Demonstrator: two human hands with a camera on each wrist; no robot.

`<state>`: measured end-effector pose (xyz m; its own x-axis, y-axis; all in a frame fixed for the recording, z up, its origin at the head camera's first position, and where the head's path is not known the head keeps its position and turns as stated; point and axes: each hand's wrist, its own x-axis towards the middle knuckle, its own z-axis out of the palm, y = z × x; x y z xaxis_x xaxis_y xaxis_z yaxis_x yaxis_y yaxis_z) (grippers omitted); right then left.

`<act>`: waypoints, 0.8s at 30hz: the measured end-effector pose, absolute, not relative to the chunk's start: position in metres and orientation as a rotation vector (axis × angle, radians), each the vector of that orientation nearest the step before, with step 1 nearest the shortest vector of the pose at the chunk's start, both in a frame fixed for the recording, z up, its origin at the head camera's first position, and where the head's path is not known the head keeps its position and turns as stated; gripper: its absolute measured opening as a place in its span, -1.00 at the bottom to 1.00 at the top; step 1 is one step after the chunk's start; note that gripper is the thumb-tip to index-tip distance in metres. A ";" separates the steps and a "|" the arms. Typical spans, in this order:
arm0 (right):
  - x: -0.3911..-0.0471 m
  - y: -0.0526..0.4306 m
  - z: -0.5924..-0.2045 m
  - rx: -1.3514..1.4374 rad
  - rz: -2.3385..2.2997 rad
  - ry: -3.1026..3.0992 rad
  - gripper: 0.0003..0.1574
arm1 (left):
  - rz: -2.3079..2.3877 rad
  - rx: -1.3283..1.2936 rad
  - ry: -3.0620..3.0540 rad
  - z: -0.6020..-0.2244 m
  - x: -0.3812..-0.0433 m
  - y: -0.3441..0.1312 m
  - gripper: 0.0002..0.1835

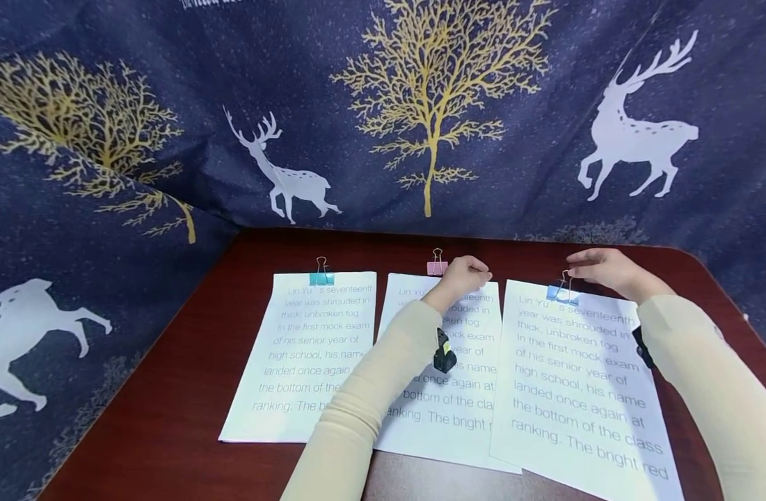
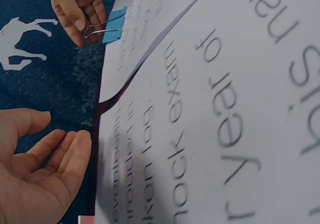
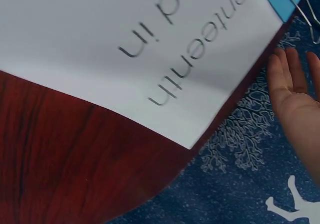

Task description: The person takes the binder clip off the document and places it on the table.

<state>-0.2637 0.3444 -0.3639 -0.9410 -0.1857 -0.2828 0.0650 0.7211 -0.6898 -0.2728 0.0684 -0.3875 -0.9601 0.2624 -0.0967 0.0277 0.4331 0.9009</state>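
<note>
Three sheet stacks lie side by side, each with a binder clip at its top edge. My right hand is beside the wire handle of the blue binder clip on the right stack; its fingers look fairly straight in the right wrist view, close by the wire. My left hand hovers over the top right corner of the middle stack, holding nothing, its fingers loosely bent with a gap to the thumb in the left wrist view. A pink binder clip sits on the middle stack, left of that hand.
At the left lies another stack with a teal binder clip. The right stack slightly overlaps the middle one. Beneath is a dark red wooden table; a blue cloth with deer and trees hangs behind it.
</note>
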 end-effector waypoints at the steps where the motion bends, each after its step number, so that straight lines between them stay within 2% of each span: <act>1: -0.263 0.344 -0.365 -0.095 -1.064 2.595 -0.20 | 1.545 0.248 2.463 -0.389 -0.272 0.070 -0.79; 18: -0.268 0.346 -0.377 -0.106 -1.189 2.483 -0.43 | 1.712 0.180 2.298 -0.409 -0.272 0.089 -0.78; 24: -0.266 0.353 -0.384 -0.081 -1.344 2.401 -0.41 | 1.634 0.204 2.344 -0.412 -0.272 0.098 -0.78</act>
<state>-0.2662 0.3531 -0.3835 -0.9237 -0.2347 -0.3029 0.1354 0.5395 -0.8310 -0.2722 0.0984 -0.4123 -0.9521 0.2700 -0.1439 -0.0416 0.3518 0.9352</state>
